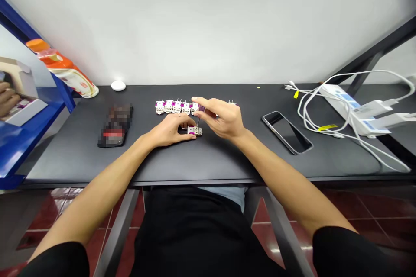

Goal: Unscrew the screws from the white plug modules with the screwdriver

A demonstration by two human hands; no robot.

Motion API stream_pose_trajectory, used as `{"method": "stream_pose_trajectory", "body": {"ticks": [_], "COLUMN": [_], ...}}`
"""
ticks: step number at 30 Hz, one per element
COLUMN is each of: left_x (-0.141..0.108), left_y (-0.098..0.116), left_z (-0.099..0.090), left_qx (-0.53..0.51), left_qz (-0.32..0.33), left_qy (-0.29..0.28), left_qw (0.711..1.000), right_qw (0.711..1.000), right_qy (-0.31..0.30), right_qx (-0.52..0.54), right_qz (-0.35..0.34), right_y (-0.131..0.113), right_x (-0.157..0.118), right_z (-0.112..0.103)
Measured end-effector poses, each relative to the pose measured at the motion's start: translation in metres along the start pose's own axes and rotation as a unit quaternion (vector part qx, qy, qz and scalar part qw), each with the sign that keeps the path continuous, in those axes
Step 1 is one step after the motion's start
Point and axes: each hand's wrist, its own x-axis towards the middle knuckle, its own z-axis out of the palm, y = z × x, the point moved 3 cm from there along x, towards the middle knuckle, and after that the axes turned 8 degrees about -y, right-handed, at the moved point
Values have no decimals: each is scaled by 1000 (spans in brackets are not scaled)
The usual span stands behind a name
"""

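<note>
My left hand (171,130) is closed on a small white-and-purple plug part (194,130) with metal pins, holding it down on the dark table (195,162). In my right hand (224,117) is a small screwdriver (198,121); its thin shaft points down at that part, and my fingers hide most of its handle. Just behind my hands stands a row of similar plug parts (168,106), pins upward. My right hand covers some of that row.
A phone (287,133) and a white power strip (354,110) with tangled white cables (307,112) lie to the right. On the left are a dark packet (115,125), a white oval object (118,85) and an orange bottle (63,67). Another person's hand (8,99) shows at the far left.
</note>
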Motion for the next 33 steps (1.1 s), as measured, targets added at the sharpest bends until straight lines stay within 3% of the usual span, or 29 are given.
{"method": "stream_pose_trajectory", "body": {"ticks": [7,15,20,25,30,33], "left_x": [0,0,1,1,1,1], "left_y": [0,1,1,1,2,2], "left_z": [0,1,1,2,2,2], "left_qx": [3,2,0,0,-3,-4], "left_qz": [1,11,13,8,14,13], "left_qy": [1,0,4,-3,-6,-5], "left_qw": [1000,1000,1000,1000,1000,1000], "right_qw": [991,998,997,997,996,996], "right_qy": [-52,19,2,31,-17,-14], "right_qx": [117,60,71,62,84,84], "right_qz": [32,-9,-22,-30,-35,-36], "right_y": [2,0,-3,-5,-6,-5], "right_x": [2,3,4,5,5,4], "right_z": [-3,-4,-4,-5,-5,-4]}}
